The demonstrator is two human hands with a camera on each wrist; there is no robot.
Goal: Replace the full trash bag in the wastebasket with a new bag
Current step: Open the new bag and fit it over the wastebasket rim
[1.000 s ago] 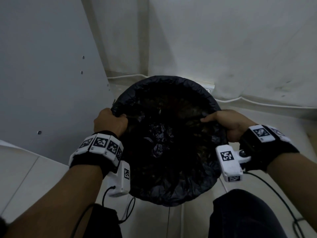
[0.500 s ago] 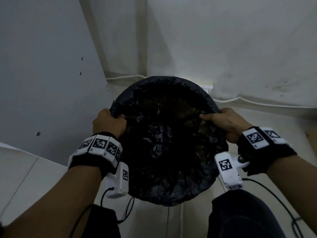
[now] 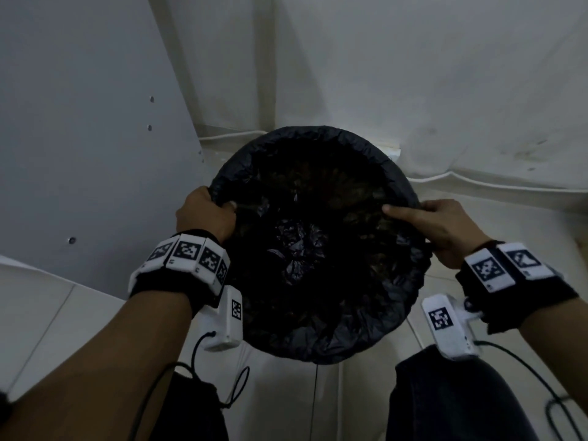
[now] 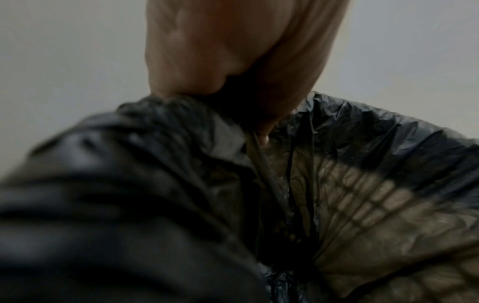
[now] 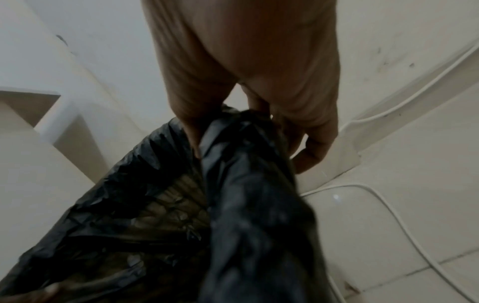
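Both hands, left hand (image 3: 203, 214) and right hand (image 3: 445, 227), pinched the black bag (image 3: 318, 249) edge at mid-frame, still lining the wastebasket (image 4: 383, 196); judging by that, removal had barely begun

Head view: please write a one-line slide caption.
Both hands, left hand and right hand, grip the black trash bag rim.

We see wastebasket (image 3: 356, 342) wholly wrapped by black bag (image 3: 318, 249); bag depths too dark to read. Left hand (image 3: 203, 214) fingers hidden behind bag rim. Near bag folds blurred in both wrist views.
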